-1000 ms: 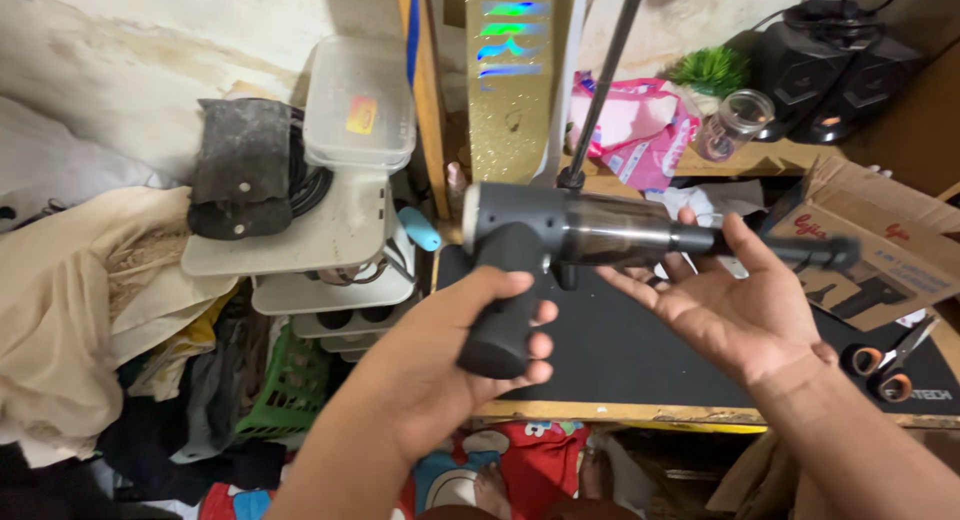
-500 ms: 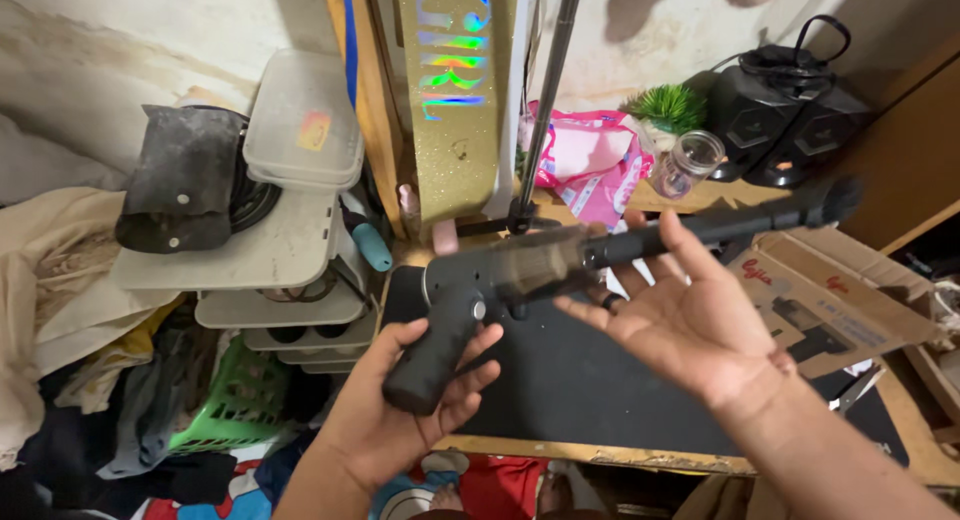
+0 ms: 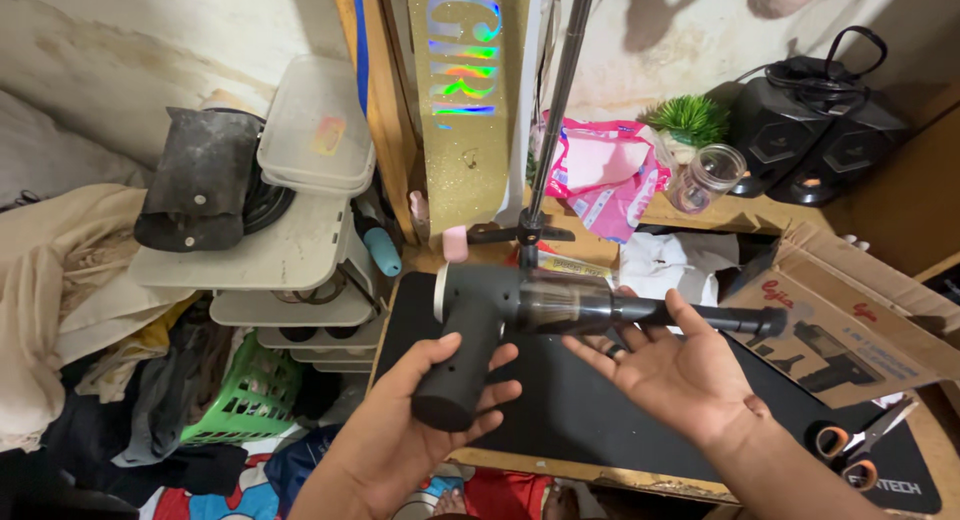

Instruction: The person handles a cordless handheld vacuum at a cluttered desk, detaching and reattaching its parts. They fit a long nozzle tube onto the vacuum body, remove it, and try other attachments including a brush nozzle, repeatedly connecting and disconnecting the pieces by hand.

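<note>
Since the earlier frame the handheld vacuum (image 3: 520, 305) has levelled out and shifted toward the centre of the frame, its narrow nozzle now pointing right. The left hand (image 3: 420, 435) wraps its fingers around the dark handle. The right hand (image 3: 680, 365) lies palm up with fingers spread, under the barrel. The vacuum sits above the black mat (image 3: 580, 420) on the tabletop (image 3: 600, 470). A cardboard box (image 3: 850, 320) lies at right, scissors (image 3: 860, 445) at lower right.

The blower (image 3: 520, 305) is matt dark-grey plastic with a smoky translucent middle; the mat (image 3: 580, 420) is matt black on a rough wooden worktop (image 3: 620, 472); the box (image 3: 850, 320) is brown cardboard; the jar (image 3: 706, 178) is clear glass
</note>
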Action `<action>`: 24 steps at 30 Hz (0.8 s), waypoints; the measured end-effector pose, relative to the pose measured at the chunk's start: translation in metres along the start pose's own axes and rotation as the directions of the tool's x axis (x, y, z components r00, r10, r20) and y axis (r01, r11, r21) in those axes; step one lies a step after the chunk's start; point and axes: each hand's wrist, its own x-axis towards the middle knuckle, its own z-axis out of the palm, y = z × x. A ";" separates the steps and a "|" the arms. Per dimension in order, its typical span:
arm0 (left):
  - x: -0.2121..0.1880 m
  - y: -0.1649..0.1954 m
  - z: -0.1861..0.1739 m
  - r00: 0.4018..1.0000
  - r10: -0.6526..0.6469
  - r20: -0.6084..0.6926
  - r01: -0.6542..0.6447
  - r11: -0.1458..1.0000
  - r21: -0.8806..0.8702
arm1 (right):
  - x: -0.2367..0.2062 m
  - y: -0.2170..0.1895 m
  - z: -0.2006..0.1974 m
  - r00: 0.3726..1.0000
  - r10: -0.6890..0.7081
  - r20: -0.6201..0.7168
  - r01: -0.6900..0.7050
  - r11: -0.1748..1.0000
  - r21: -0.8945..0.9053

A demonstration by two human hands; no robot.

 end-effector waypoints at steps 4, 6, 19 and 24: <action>-0.010 0.009 0.005 0.998 0.067 0.000 -0.067 0.991 0.118 | 0.009 0.008 -0.004 0.999 0.021 -0.049 -0.020 1.000 0.018; -0.016 0.013 0.006 0.995 0.095 0.018 -0.097 0.981 0.170 | 0.011 0.014 -0.007 0.999 0.020 -0.048 -0.019 1.000 0.022; -0.061 0.042 -0.033 0.996 0.083 0.028 -0.087 0.979 0.182 | -0.006 0.076 0.011 0.999 0.029 -0.024 -0.024 0.981 0.192; -0.069 0.055 -0.064 0.994 0.082 0.065 -0.090 0.987 0.132 | -0.018 0.103 0.029 0.997 -0.049 0.066 0.034 0.978 0.203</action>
